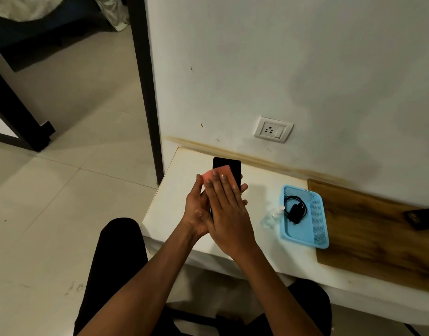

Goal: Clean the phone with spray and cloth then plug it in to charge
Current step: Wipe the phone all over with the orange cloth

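A black phone (pixel 229 166) is held above the white table (pixel 174 190), screen up. My left hand (pixel 196 209) cups it from below and the left side. My right hand (pixel 226 207) lies flat on the screen, pressing a pink cloth (pixel 217 174) under its fingers. Only the phone's top end shows. A small clear spray bottle (pixel 273 215) lies on the table to the right. Beside it, a black charger with its coiled cable (pixel 294 209) rests in a blue basket (pixel 303 236). A white wall socket (pixel 273 129) with a switch sits on the wall above the table.
A wooden board (pixel 368 238) lies at the right of the table with a dark object (pixel 421 218) on it. A dark door frame (pixel 145 88) stands left of the table. My legs in dark trousers are below the table edge.
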